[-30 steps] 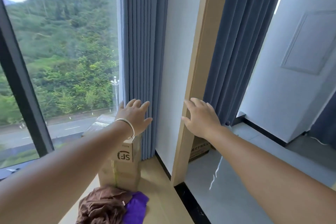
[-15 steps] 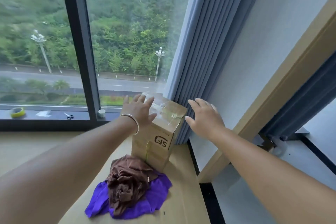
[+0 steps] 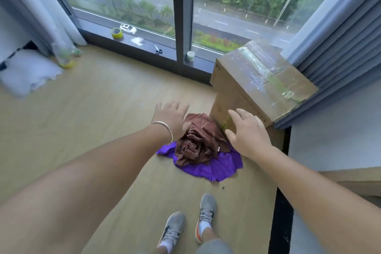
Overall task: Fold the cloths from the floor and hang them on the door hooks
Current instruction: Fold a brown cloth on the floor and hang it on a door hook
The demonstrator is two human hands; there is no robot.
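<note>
Hands [image 3: 171, 118] now over crumpled cloths [image 3: 198, 142]

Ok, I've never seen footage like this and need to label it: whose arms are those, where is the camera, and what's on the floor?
There is no machine here. A person wears a wide-angle camera on the head, looking forward and down, so the arms and the grey shoes are their own. Both hands reach out with straight fingers and hold nothing: the left hand, with a bracelet at the wrist, and the right hand. On the wooden floor a crumpled brown cloth lies on top of a purple cloth. A taped cardboard box stands just behind them, by the window. No door hooks are in view.
</note>
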